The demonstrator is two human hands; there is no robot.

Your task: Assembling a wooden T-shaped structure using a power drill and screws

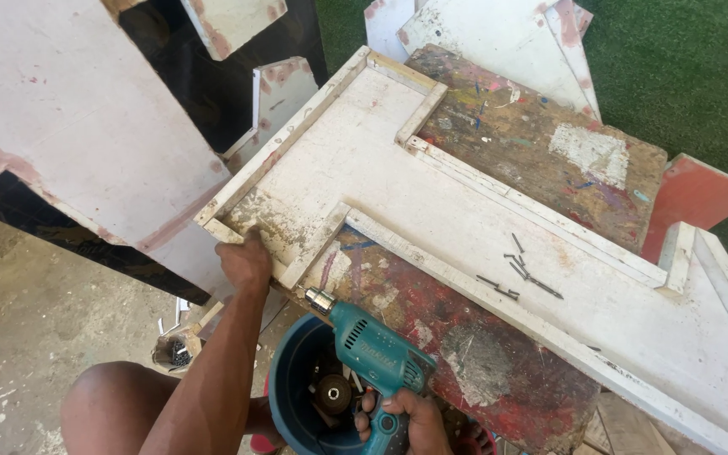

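At the white frame's [465,219] near corner, left hand [244,261] clamps its rim, steadying it; right hand [406,417] grips the drill [372,354] aimed at that edge.

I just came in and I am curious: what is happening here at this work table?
A person is working on a large white framed panel that lies on a paint-stained table. The left hand grips the panel's near corner. The right hand holds a teal power drill, its chuck pointing toward the panel's edge, not clearly touching it. Several loose screws lie on the panel. A blue bucket with odd parts stands below the drill.
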